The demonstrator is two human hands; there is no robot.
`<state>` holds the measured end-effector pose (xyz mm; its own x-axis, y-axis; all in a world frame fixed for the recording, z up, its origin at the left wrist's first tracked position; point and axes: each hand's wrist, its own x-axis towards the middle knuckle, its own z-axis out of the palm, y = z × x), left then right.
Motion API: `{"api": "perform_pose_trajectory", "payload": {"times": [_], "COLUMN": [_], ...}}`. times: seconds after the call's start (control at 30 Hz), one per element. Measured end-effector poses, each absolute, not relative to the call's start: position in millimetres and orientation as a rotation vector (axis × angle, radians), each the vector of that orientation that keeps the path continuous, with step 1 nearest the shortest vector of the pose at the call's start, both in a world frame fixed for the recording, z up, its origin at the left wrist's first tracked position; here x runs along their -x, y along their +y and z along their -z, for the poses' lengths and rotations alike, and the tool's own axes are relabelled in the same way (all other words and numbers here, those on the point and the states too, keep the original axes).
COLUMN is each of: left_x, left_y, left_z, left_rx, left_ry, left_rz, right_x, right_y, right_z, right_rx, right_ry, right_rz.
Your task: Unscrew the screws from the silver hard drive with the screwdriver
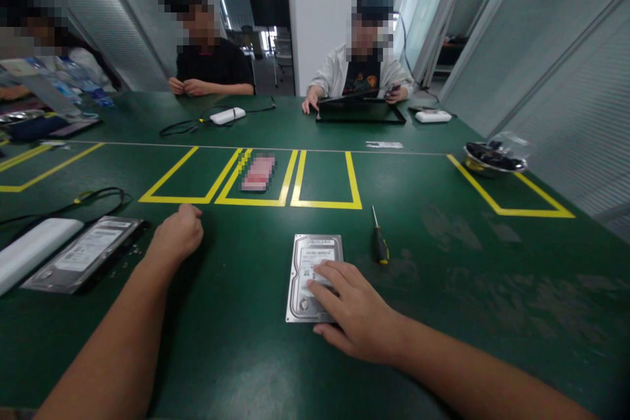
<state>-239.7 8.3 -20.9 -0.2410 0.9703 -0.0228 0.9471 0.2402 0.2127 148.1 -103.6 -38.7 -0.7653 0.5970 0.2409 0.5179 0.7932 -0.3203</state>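
Note:
A silver hard drive [301, 275] with a white label lies flat on the green table. Across its right side rests my right hand [359, 315], fingers spread over the label and thumb by the lower edge. Left of the drive, my left hand [180, 233] is closed into a fist at the table; anything inside it is hidden. A screwdriver [380, 246] with a black and yellow handle lies right of the drive. Beyond my left wrist lies a second hard drive [88, 252], with tiny bits scattered beside it that I cannot identify.
A white power strip [39, 249] with a black cable lies at the left. Yellow tape rectangles [327, 204] mark the table, one around a pixelated pink phone-like object [258, 172]. A bowl [495, 157] with dark items stands at right. Several people sit opposite, one with a black frame [361, 121].

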Motion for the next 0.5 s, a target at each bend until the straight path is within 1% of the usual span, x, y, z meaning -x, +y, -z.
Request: {"api": "perform_pose_trajectory", "payload": {"times": [0.1,0.17,0.33,0.43,0.5], "left_x": [224,210,164,129,105], "left_y": [6,3,-10,-24,-36], "left_z": [21,20,14,6,-2], "left_rx": [-1.870,-1.907,-1.938,-1.674,-1.461], "left_ry": [2.335,2.294,1.961,1.559,1.328], "left_rz": [-0.207,-0.272,-0.835,-1.171,-1.271], "right_x": [-149,-149,-149,-149,-149], "right_y": [-103,-103,-103,-104,-104], "right_z": [40,40,40,39,39], "right_rx": [0.845,0.841,0.847,0.857,0.847], "right_ry": [-2.649,-2.645,-2.648,-2.656,-2.656], "right_rz": [-0.335,-0.334,-0.332,-0.337,-0.334]}}
